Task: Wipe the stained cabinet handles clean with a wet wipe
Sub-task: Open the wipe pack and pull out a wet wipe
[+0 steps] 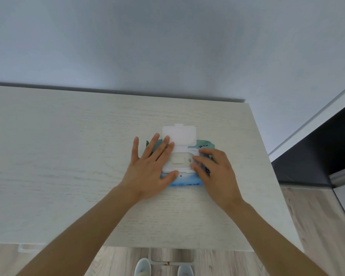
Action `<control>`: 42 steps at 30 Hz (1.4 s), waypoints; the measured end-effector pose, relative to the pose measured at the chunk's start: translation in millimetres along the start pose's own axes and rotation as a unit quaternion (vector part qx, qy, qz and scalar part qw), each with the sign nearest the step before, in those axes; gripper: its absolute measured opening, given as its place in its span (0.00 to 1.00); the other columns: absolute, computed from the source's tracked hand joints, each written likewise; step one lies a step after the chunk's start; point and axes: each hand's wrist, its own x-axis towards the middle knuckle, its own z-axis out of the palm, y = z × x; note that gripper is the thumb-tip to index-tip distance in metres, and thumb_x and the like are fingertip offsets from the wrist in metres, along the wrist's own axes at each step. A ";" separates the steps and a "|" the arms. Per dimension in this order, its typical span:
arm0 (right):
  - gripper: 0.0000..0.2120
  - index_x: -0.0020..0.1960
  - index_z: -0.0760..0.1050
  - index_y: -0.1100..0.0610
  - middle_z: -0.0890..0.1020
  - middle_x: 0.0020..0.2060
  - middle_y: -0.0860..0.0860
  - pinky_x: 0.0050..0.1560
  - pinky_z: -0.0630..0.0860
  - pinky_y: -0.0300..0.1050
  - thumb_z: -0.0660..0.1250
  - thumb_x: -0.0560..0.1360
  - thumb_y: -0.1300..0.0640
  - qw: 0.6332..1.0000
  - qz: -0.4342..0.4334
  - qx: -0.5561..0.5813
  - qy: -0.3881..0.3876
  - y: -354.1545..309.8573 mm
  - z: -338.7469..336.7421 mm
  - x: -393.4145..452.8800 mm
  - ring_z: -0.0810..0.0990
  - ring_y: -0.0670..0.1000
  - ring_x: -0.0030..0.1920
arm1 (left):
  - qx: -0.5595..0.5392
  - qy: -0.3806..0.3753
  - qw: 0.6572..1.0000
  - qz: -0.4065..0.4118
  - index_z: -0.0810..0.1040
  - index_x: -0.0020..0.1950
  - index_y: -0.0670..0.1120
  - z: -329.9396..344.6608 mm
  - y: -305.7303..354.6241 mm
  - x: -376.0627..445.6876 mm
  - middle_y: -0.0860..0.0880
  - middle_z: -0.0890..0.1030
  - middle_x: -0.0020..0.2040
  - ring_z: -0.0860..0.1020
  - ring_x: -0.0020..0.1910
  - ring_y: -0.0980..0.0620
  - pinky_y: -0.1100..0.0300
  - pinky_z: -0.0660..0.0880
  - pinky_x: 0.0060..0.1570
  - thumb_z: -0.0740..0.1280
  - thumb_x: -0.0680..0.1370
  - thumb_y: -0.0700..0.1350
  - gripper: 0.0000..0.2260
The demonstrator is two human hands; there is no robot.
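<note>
Pack (184, 183) lies lid (179, 134) open toward 12 o'clock; left hand (149, 172) presses flat, right hand (215, 172) curls fingers at the opening, holding nothing. Next: pinch a wipe out.

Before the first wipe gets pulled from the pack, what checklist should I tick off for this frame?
1. Flip lid open: ok.
2. Wet wipe pack flat on cabinet top: ok.
3. Left hand pressing the pack down, fingers straight: ok.
4. Right hand at the dispensing opening: ok, fingertips at its edge.
5. Wipe already pinched: not ok.
6. Stained handle in view: ok, a reddish mark shows below the front edge.
</note>
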 end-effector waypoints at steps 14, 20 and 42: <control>0.04 0.38 0.81 0.55 0.76 0.49 0.44 0.58 0.71 0.45 0.72 0.71 0.58 0.960 0.252 0.122 -0.017 -25.8 13.3 21.1 0.70 0.44 0.54 | -0.086 -0.019 0.996 -0.009 0.41 0.78 0.53 4.0 -1.9 4.0 0.58 0.37 0.77 0.25 0.70 0.60 0.48 0.27 0.70 0.42 0.71 0.71 0.40; 0.05 0.38 0.80 0.48 0.79 0.49 0.44 0.44 0.72 0.32 0.72 0.71 0.56 0.897 0.309 0.316 -0.022 -31.5 0.1 27.3 0.78 0.42 0.45 | -0.077 -0.019 0.995 -0.053 0.44 0.78 0.50 -1.4 16.6 10.2 0.53 0.44 0.79 0.35 0.75 0.54 0.43 0.28 0.68 0.35 0.64 0.75 0.47; 0.07 0.49 0.83 0.50 0.78 0.54 0.45 0.58 0.50 0.41 0.71 0.72 0.51 0.998 0.057 -0.030 -0.024 -23.1 17.8 11.0 0.69 0.48 0.60 | -0.158 0.041 0.987 -0.004 0.50 0.76 0.56 6.9 1.4 -8.7 0.64 0.44 0.73 0.33 0.70 0.68 0.61 0.31 0.71 0.43 0.76 0.65 0.30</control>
